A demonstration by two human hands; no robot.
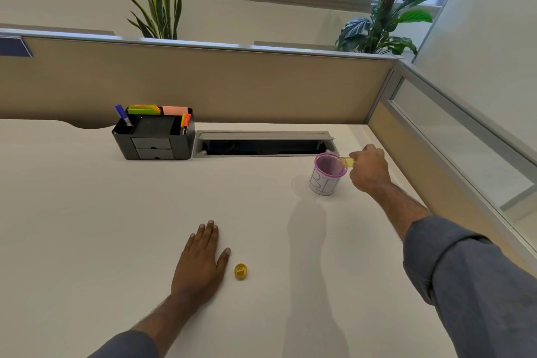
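A pink mesh cup with a white paper label stands on the white desk at the right. My right hand is just right of the cup and pinches a small translucent yellow piece over its rim. My left hand lies flat on the desk near the front, fingers straight. A small round yellow object lies on the desk just right of that hand's thumb, not touching it.
A black desk organiser with markers and sticky notes stands at the back. Beside it is an open grey cable slot. Beige partition panels close the desk's back and right side. Plants stand behind the partition.
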